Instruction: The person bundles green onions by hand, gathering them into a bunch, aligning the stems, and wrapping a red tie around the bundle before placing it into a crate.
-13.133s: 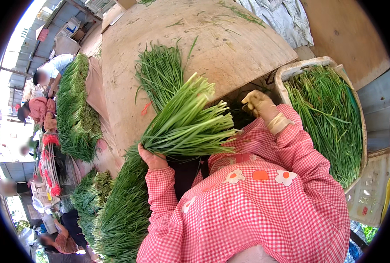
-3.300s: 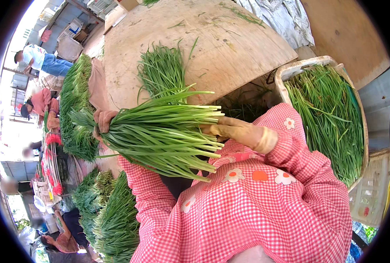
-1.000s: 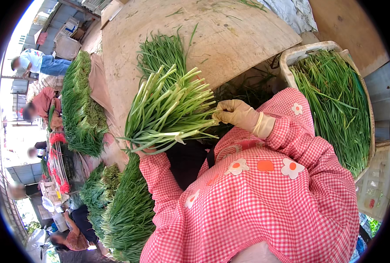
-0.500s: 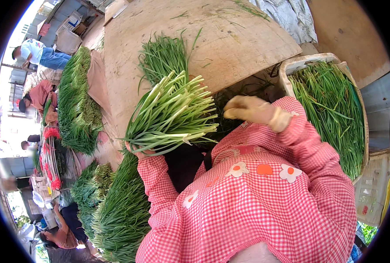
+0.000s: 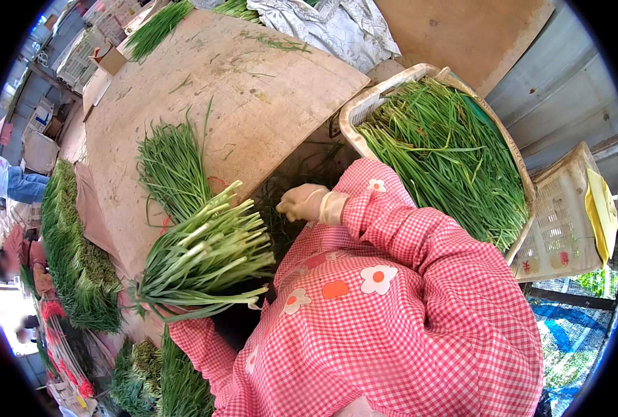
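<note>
A loose bunch of garlic chives [image 5: 204,254] lies across my left hand [image 5: 175,312], its pale cut stems fanned up and to the right. Leaves cover most of that hand, which is closed around the bunch. To the right of the stems my right hand [image 5: 305,203], in a pale glove, is held with its fingers curled together; whether anything is pinched in them is hidden. Just beyond the held bunch, another bundle of chives [image 5: 175,167] rests on the wooden board [image 5: 253,104], with bits of red string beside it.
A white plastic crate [image 5: 354,115] full of chives stands at my right, an upended crate [image 5: 562,222] with yellow material beyond it. Long heaps of chives [image 5: 79,257] line the left. A patterned silver sheet [image 5: 336,31] lies at the far edge. Other people sit or stand far left.
My view has swung to the right, so the board and bunches appear farther left and the crate shows more. My right hand's fingers are curled tighter and are nearer the stems.
</note>
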Tool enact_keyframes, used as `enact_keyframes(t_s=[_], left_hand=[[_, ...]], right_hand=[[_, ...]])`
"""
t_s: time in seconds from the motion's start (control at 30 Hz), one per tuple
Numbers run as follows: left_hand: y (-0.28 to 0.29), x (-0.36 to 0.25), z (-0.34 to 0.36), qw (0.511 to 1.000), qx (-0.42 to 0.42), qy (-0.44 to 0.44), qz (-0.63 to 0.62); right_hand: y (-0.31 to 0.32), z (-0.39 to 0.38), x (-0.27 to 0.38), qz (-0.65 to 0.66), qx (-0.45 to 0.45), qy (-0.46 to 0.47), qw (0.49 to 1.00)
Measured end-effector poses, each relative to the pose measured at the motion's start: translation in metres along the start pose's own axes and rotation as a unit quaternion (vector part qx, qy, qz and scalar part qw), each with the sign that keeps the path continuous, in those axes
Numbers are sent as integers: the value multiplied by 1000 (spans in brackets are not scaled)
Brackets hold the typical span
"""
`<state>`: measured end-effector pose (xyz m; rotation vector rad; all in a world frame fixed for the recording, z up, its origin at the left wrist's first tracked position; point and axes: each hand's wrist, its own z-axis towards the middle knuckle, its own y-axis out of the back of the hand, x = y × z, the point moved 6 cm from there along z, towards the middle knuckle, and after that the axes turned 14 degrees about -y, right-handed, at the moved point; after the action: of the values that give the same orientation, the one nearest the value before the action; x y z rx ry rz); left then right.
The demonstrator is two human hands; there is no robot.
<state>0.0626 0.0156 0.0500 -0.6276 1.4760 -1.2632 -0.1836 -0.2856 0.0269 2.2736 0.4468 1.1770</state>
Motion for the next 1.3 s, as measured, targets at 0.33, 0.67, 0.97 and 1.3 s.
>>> enact_keyframes(t_s=[0.33, 0.67, 0.97, 1.3], left_hand=[[-125, 54, 47, 957, 168, 167, -168], [-230, 66, 50, 929, 257, 190, -189], [-246, 88, 39, 927, 267, 194, -179], [-247, 117, 60, 960, 246, 131, 2]], right_hand=[[-23, 15, 29, 246, 71, 306, 917], [21, -17, -65, 353, -22, 69, 933], [47, -44, 69, 464, 131, 233, 845], [77, -36, -11, 300, 73, 91, 947]])
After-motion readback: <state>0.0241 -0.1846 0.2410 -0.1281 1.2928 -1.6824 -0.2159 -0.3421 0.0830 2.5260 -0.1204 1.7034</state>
